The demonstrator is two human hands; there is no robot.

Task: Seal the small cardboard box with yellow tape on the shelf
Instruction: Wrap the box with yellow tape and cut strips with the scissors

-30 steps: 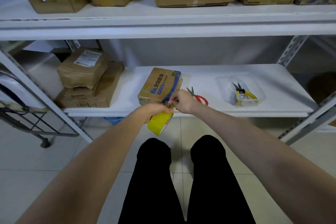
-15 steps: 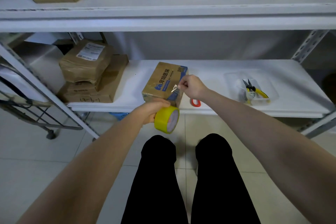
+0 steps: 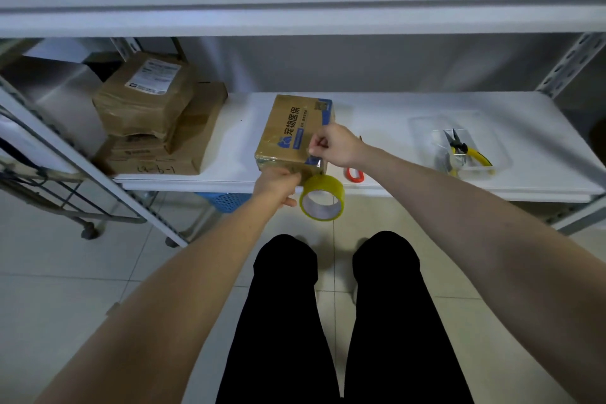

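A small cardboard box (image 3: 288,131) with blue print lies near the front edge of the white lower shelf (image 3: 387,128). My left hand (image 3: 277,185) sits at the box's near face and grips the yellow tape roll (image 3: 322,197), which hangs just below the shelf edge. My right hand (image 3: 334,144) pinches the free end of the tape over the box's top right corner. A short clear strip (image 3: 315,161) stretches from that pinch down to the roll.
Red-handled scissors (image 3: 354,174) lie partly hidden behind my right wrist. A clear tray (image 3: 423,128) with yellow-handled pliers stands at the right. Stacked parcels (image 3: 147,115) fill the shelf's left end. More cartons sit on the upper shelf. A wheeled cart frame stands at the left.
My right hand has pulled the tape end up from the roll to the box's top. The roll has turned so that its hole faces me, staying below the shelf edge.
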